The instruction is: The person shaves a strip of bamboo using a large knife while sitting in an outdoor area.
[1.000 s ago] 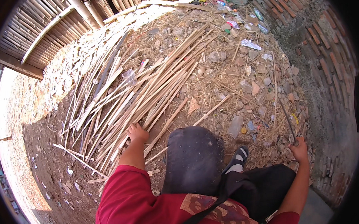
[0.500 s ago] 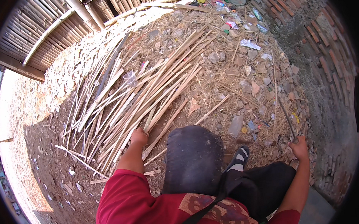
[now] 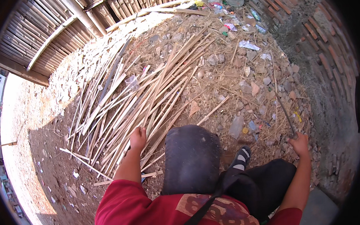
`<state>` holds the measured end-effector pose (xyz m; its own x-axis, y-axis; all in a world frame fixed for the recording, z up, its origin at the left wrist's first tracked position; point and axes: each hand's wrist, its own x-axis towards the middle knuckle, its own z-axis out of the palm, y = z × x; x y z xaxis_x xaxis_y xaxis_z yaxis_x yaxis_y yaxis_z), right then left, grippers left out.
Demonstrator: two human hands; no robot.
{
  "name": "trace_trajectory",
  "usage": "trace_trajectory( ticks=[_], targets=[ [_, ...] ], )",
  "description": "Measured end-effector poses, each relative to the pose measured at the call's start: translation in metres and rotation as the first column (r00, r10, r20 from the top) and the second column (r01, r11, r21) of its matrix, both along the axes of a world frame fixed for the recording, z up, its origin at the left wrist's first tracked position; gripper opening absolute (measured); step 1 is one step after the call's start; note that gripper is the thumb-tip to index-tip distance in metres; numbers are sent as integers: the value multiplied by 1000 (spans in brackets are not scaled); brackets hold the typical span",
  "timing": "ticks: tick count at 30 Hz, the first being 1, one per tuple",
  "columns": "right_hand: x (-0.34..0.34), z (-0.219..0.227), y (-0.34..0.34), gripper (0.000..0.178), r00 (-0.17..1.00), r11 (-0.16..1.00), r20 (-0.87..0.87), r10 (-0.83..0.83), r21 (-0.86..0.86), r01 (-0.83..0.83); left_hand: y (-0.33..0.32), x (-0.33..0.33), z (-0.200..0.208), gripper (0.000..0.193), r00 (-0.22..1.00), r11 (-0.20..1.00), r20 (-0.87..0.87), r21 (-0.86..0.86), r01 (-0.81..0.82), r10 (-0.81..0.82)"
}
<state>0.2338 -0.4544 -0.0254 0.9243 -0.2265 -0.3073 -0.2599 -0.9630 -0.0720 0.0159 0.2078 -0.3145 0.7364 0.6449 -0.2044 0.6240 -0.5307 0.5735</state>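
My left hand (image 3: 138,137) is closed at the near end of the pile, its fingers round a pale bamboo strip (image 3: 161,83). That strip slants up across the others at a steeper angle. Many more split bamboo strips (image 3: 119,111) lie heaped on the ground ahead and to the left. Off to the right, my right hand (image 3: 299,143) is wrapped round the near end of a long, thin, dark tool (image 3: 284,110). It points away along the ground; whether it is a rod or a blade, I cannot tell.
A scuffed, rounded black surface (image 3: 193,160) stands between my arms, beside my sandalled foot (image 3: 241,158). Stones, dry straw and plastic litter (image 3: 237,126) cover the ground ahead. A brick wall (image 3: 330,61) rises at right, a bamboo fence (image 3: 44,34) at far left.
My left hand has risen slightly, and the strip in it has swung to a steeper angle over the pile. My right hand has shifted slightly with the dark tool.
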Motion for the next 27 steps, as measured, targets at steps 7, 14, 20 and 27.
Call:
trace_trajectory(
  ticks=[7, 14, 20, 27],
  targets=[
    [5, -13, -13, 49, 977, 969, 180, 118, 195, -153, -20, 14, 106, 40, 972, 991, 231, 136, 16, -47],
    [10, 63, 101, 30, 902, 780, 339, 268, 474, -409, -50, 26, 235, 40, 930, 948, 320, 307, 79, -181],
    [-15, 48, 126, 27, 844, 626, 435, 315, 573, -529, -170, 53, 319, 35, 883, 955, 371, 180, 234, -287],
    [-33, 40, 83, 25, 764, 586, 498, 410, 499, -639, -295, 94, 359, 37, 773, 804, 251, 316, 504, -583]
  ],
)
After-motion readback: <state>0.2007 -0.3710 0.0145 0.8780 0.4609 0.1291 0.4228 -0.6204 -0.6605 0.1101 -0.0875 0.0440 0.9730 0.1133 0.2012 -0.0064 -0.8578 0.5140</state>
